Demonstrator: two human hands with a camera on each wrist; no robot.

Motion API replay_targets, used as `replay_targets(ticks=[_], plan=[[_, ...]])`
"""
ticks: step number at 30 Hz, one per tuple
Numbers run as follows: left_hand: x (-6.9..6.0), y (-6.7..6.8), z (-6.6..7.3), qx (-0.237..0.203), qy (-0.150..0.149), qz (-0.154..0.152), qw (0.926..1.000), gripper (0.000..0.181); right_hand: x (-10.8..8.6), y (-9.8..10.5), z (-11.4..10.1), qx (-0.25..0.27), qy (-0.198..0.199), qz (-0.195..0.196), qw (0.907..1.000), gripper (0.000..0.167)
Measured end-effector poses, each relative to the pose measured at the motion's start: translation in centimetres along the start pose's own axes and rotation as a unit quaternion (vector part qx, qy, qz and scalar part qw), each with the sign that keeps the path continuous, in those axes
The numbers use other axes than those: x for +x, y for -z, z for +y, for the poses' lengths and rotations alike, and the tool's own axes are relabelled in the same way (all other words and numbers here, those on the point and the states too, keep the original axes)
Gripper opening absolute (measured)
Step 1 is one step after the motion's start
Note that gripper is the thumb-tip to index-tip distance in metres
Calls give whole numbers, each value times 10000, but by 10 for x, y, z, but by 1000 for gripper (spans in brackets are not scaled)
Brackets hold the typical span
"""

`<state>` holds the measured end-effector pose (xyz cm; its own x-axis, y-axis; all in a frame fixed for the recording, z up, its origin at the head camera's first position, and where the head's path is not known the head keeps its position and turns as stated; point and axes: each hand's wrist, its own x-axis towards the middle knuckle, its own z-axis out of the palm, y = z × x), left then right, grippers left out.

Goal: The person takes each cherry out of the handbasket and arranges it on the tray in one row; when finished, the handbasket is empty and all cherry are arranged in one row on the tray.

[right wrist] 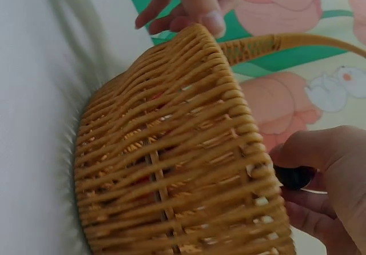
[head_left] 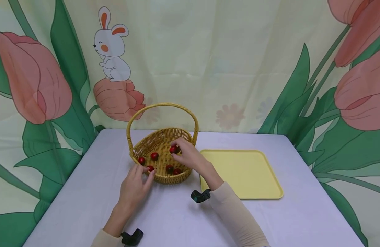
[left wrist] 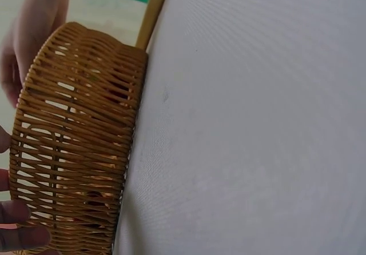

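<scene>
A woven wicker basket [head_left: 160, 137] with an arched handle stands on the table, holding several small, glossy dark-red round fruits [head_left: 154, 156]. Over its right side, my right hand [head_left: 186, 154] pinches one dark-red fruit [right wrist: 294, 176] between thumb and fingers. The exact kind of fruit is unclear. At the front-left rim, my left hand [head_left: 134, 188] grips the basket's edge, beside a red fruit [head_left: 150, 168] lying just inside. In the left wrist view, fingers [left wrist: 26, 238] reach the rim at the lower left, and the rest of that hand is out of frame.
To the right of the basket lies a yellow rectangular tray [head_left: 239, 171]. A white cloth covers the table [head_left: 177, 219]. Behind it hangs a curtain [head_left: 227, 68] printed with tulips and a rabbit. Each wrist wears a black camera [head_left: 200, 196].
</scene>
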<state>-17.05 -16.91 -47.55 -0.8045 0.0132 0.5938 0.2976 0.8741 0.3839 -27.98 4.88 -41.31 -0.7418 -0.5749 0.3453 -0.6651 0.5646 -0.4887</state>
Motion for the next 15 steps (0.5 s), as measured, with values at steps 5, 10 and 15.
replay_targets(ticks=[5,10,15], plan=[[0,0,0,5,-53,21,10000,28,-15,9,2,206,-7,296,9994,28],[0,0,-2,17,-88,59,9999,28,-28,18,5,268,39,592,9979,27],[0,0,-2,-30,-109,80,9999,27,-40,27,11,357,67,950,9948,23]])
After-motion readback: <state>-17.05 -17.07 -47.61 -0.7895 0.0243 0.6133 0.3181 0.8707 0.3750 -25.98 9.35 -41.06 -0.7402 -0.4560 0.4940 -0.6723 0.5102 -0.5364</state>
